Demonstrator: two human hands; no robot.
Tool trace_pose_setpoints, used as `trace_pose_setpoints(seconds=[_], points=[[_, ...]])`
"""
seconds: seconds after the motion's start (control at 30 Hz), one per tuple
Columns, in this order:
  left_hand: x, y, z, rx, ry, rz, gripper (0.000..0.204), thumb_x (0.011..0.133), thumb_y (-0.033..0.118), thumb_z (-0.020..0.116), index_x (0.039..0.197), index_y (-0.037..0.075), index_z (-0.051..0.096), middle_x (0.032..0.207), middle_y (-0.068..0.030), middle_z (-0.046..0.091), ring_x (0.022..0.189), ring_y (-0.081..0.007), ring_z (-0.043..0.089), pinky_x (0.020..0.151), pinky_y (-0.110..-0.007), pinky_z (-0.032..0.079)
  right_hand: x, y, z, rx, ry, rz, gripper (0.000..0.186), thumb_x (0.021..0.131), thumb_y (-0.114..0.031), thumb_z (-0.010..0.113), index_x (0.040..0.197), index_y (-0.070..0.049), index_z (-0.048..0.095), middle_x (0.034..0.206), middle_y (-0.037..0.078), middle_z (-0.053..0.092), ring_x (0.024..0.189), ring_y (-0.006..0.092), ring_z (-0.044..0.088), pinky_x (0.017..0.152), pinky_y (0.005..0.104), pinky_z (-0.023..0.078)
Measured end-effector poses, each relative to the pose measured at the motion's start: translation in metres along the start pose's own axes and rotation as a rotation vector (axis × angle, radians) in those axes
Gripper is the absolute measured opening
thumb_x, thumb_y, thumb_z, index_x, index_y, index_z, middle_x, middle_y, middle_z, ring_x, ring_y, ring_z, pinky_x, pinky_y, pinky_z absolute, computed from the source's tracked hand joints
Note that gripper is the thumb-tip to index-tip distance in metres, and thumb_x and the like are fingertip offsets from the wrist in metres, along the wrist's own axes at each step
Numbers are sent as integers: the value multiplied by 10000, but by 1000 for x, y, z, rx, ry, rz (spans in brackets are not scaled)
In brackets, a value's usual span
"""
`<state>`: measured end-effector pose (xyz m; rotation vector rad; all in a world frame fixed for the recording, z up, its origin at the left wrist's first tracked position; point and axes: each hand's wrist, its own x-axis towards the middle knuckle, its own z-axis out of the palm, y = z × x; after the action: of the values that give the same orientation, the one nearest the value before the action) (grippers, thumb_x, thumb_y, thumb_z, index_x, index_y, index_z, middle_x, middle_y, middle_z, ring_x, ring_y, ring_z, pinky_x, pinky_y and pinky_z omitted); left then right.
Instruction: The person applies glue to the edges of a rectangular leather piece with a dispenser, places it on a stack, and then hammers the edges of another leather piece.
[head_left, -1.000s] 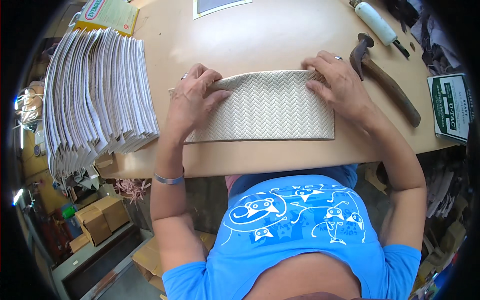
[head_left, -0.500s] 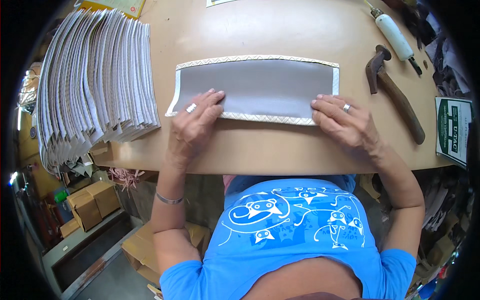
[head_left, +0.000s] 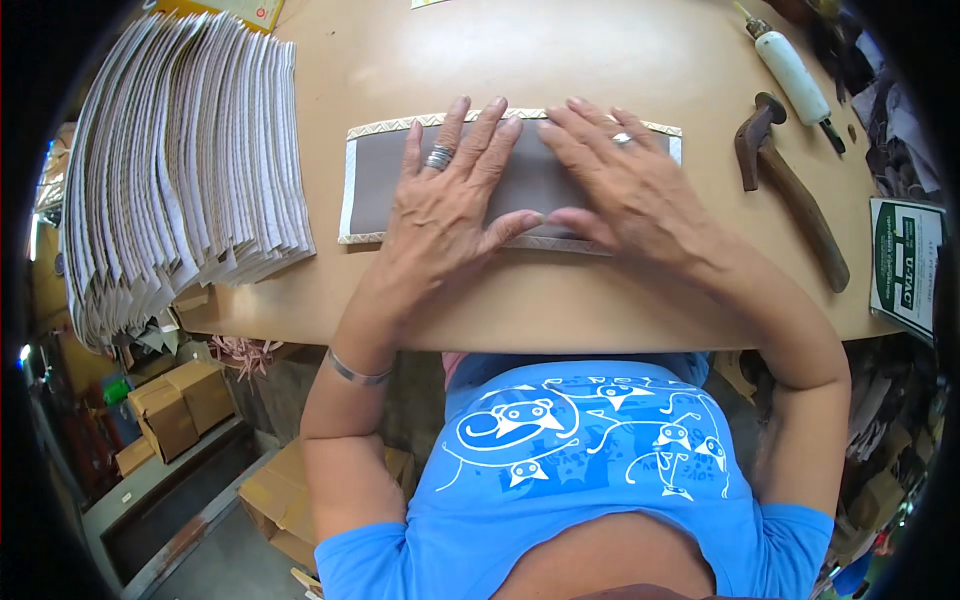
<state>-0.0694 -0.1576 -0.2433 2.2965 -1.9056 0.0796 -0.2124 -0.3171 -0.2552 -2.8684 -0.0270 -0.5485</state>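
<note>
The grey rectangular panel point(head_left: 385, 180) with its woven, light-coloured border is laid flat on the table point(head_left: 560, 300), and everything else can be placed off it. Both hands are spread open and pressed palm-down on its middle: the left hand point(head_left: 450, 205) toward the panel's left half, the right hand point(head_left: 625, 195) toward its right half, thumbs nearly touching. Nothing is gripped, just flattened.

What could go wrong, as a guess: with the pressure put on the centre only, the folded border at the panel's far-left end could be left to lift or spring back, since that end is uncovered. The panel could also get skidded across the smooth table if it's pushed unevenly. The big fanned stack of similar pieces point(head_left: 180, 160), just left of the panel, hangs over the table's edge a bit, so it could be nudged off by an elbow. Right of the panel, the wooden-handled hammer point(head_left: 795, 200) and the white-handled tool point(head_left: 795, 65) are within sweeping range of the right forearm.

Containers: only cardboard boxes point(head_left: 170, 410) are seen, down on the floor below and left of the panel. They look closed; contents can't be told.
</note>
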Motion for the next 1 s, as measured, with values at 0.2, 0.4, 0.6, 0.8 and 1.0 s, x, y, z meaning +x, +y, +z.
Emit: trace_pose_setpoints(seconds=[0.2, 0.4, 0.6, 0.8, 1.0], points=[[-3, -5, 14, -13, -52, -14, 755, 830, 554, 464, 1406, 101, 284, 1477, -54, 240, 1369, -275, 189, 1089, -538, 104, -6, -4, 9, -32, -163, 74, 703, 837, -442, 516, 1339, 19, 345, 1414, 179, 316, 1342, 289, 253, 1108, 435, 159], [-17, -26, 7, 42, -62, -85, 772, 814, 609, 424, 1407, 132, 294, 1478, -22, 247, 1367, -251, 202, 1099, -512, 99, -27, 6, -9, -61, -206, 150, 723, 811, -414, 570, 1337, 24, 338, 1424, 181, 296, 1338, 301, 260, 1108, 423, 170], [-27, -43, 5, 6, -35, -186, 736, 813, 664, 350, 1398, 218, 323, 1465, 16, 273, 1363, -253, 205, 1101, -518, 89, -41, 14, -12, -73, -183, 150, 742, 810, -425, 564, 1352, 16, 317, 1427, 182, 283, 1330, 315, 270, 1104, 426, 181], [-28, -44, 6, -10, -21, -183, 705, 844, 647, 308, 1392, 204, 334, 1454, 5, 295, 1358, -259, 209, 1110, -490, 80, -39, 15, -10, -88, -153, 127, 704, 819, -395, 565, 1345, 11, 336, 1415, 177, 308, 1312, 316, 298, 1093, 422, 205], [-51, -58, -8, -685, 454, -265, 428, 897, 343, 492, 1222, 66, 520, 1258, -132, 508, 1212, -267, 433, 1026, -371, 307, -27, 18, -21, -72, -143, 107, 627, 785, -327, 632, 1290, -23, 417, 1333, 158, 411, 1227, 303, 403, 1043, 403, 276]])
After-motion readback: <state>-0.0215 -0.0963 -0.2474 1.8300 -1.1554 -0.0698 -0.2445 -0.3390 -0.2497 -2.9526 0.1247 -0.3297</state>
